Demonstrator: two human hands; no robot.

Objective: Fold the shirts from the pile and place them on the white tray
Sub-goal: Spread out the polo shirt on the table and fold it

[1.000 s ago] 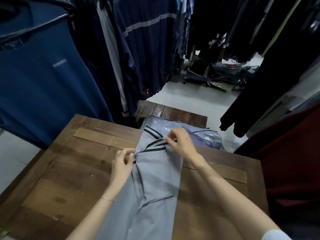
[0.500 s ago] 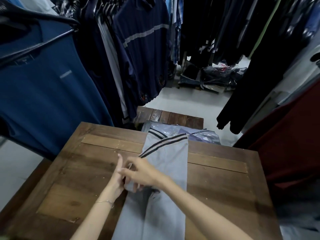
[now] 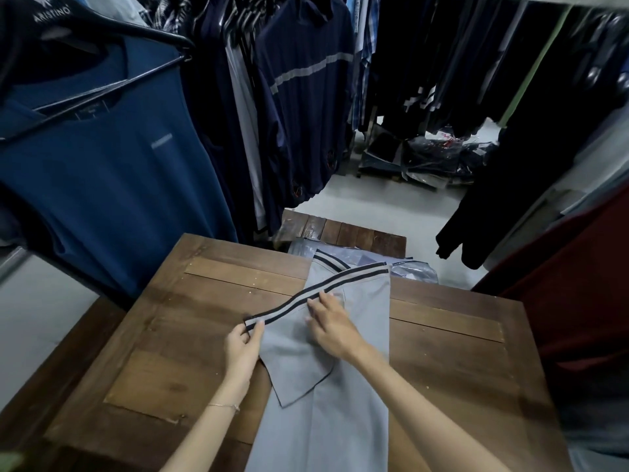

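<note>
A grey shirt (image 3: 360, 338) lies on the wooden table (image 3: 153, 362), with hanging clothes (image 3: 102, 185) all around. The left hand (image 3: 242, 350) pinches its striped band (image 3: 306, 297); the right hand (image 3: 332, 327) presses it, fingers straight.

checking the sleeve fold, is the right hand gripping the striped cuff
No, the right hand lies flat on the grey shirt while the left hand pinches the striped cuff.

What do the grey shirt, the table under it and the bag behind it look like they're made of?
The shirt looks like soft matte knit fabric, maybe cotton or a blend: it drapes and creases gently, with a striped trim. The table is dark stained wood, slightly glossy, with grain and plank seams. The bag seems thin clear plastic, crinkled and glinting.
</note>
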